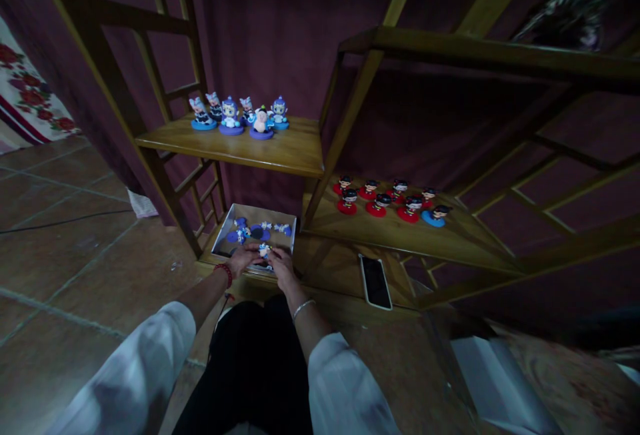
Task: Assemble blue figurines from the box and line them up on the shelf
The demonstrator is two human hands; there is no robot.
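Between my two hands, over the front of a white cardboard box (229, 225), is a small white and blue figurine (265, 250). My left hand (243, 258), with a red bead bracelet above its wrist, pinches the figurine from the left. From the right, the fingers of my right hand (281, 265) close on it too; a silver bangle circles that wrist. Inside the box lie several purple and white figurines (283, 229) and purple round bases (261, 231). The figurine's lower part is hidden by my fingers.
Several purple-and-white figurines (230, 117) stand on the upper left wooden shelf (300, 148). Several dark-haired figurines on red bases (380, 205), plus one on a blue base (435, 216), occupy the right shelf. A phone (375, 282) lies below. A wooden post (345, 128) separates the shelves.
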